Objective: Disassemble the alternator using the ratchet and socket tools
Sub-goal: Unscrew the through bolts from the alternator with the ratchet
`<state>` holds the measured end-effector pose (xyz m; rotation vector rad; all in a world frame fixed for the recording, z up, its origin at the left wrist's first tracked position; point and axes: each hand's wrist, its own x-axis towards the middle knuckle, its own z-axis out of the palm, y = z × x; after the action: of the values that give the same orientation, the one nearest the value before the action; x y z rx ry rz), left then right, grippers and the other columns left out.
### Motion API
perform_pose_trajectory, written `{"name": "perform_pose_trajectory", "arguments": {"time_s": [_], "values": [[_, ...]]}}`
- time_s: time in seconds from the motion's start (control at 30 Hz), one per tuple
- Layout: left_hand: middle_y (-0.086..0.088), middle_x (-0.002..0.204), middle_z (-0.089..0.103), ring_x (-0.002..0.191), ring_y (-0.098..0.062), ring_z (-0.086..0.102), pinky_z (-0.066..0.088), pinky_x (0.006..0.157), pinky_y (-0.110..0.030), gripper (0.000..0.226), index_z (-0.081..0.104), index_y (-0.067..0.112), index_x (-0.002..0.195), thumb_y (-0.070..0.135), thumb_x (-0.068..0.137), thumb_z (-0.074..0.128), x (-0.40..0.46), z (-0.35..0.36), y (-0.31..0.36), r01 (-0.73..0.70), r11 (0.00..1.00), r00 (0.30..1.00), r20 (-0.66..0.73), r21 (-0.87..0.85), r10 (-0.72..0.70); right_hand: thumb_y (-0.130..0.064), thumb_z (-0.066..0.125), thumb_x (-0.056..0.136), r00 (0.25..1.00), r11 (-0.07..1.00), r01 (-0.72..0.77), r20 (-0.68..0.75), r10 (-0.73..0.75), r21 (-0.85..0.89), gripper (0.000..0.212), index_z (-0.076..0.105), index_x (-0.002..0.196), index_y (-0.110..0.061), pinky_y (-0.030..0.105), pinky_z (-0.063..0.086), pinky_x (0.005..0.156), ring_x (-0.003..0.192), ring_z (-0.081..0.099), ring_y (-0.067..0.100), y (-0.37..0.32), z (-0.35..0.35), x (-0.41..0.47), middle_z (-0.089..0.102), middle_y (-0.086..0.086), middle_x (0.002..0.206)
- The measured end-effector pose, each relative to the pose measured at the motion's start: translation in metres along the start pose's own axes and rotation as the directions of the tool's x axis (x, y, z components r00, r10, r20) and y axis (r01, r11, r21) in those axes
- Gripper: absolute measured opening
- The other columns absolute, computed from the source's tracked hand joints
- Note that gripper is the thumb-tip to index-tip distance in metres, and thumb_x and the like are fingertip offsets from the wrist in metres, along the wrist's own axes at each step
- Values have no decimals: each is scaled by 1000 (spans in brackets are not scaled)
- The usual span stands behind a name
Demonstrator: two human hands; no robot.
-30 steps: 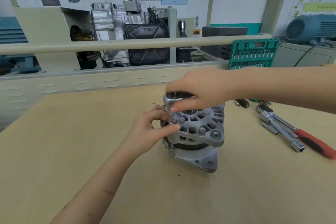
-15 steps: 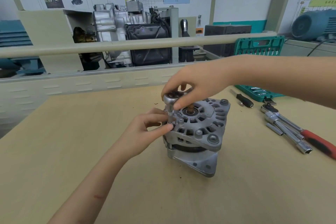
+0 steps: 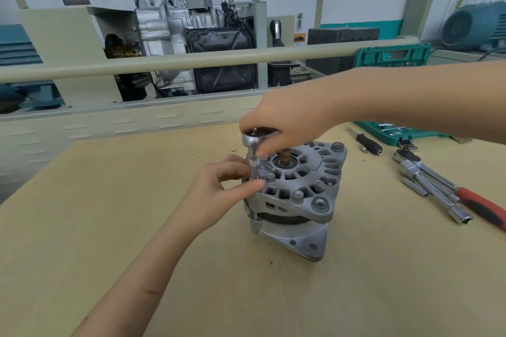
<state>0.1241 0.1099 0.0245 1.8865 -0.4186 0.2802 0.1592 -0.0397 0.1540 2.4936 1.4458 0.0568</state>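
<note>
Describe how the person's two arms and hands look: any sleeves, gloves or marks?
Both arms are bare as far as the picture shows: no sleeves, gloves, rings or watch. The left hand and right hand are uncovered. The left forearm carries a short reddish scratch mark.

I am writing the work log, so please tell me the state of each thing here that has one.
alternator: standing on table, still assembled
ratchet: upright on alternator's edge, held
socket: under ratchet, pinched
left hand: pinches socket
right hand: grips ratchet head
green tool case: open
red-handled ratchet: lying unused
</note>
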Motion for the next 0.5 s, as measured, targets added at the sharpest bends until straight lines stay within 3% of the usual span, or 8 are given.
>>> {"name": "perform_pose_trajectory", "arguments": {"time_s": [0.13, 0.23, 0.37, 0.43, 0.5], "values": [[2, 86, 64, 81, -4, 62, 48, 80, -16, 2, 69, 7, 74, 9, 74, 70, 0, -5, 1, 24, 1000, 999, 43, -16, -23, -36, 55, 87, 998, 997, 60, -1, -60, 54, 27, 56, 101, -13, 7, 33, 59, 57, 40, -1, 3, -4, -1, 43, -14, 65], [7, 75, 59, 74, -2, 58, 45, 76, -15, 14, 64, 14, 65, 6, 74, 71, -1, -1, 0, 4, 1000, 1000, -23, 24, -3, -44, 55, 85, 999, 999, 43, -4, -43, 16, 31, 56, 89, -14, 10, 33, 53, 51, 42, -1, 4, -6, 1, 44, -12, 58], [-1, 84, 63, 83, -5, 58, 45, 84, -22, 18, 61, 19, 63, 13, 73, 75, -5, 4, -2, -25, 998, 996, -85, 62, 30, -65, 37, 80, 990, 990, -131, 35, 133, -54, 61, 58, 70, -8, 13, 32, 39, 42, 50, 10, -6, 0, 3, 55, -3, 49], [-8, 87, 63, 81, -6, 58, 45, 82, -24, 19, 59, 17, 63, 16, 71, 77, -6, 5, -1, -23, 998, 993, -112, 67, 30, -61, 38, 84, 981, 983, -183, 65, 182, 17, 61, 59, 70, -6, 11, 33, 35, 40, 50, 11, -11, 1, 5, 57, -1, 48], [-1, 77, 59, 75, -5, 57, 46, 78, -22, 24, 57, 20, 61, 13, 71, 77, -5, 6, 0, -10, 996, 991, -132, 83, 21, -54, 42, 88, 987, 990, -141, 71, 143, -26, 46, 55, 75, -11, 14, 34, 42, 47, 48, 10, -11, 0, 8, 57, -2, 58]]}}
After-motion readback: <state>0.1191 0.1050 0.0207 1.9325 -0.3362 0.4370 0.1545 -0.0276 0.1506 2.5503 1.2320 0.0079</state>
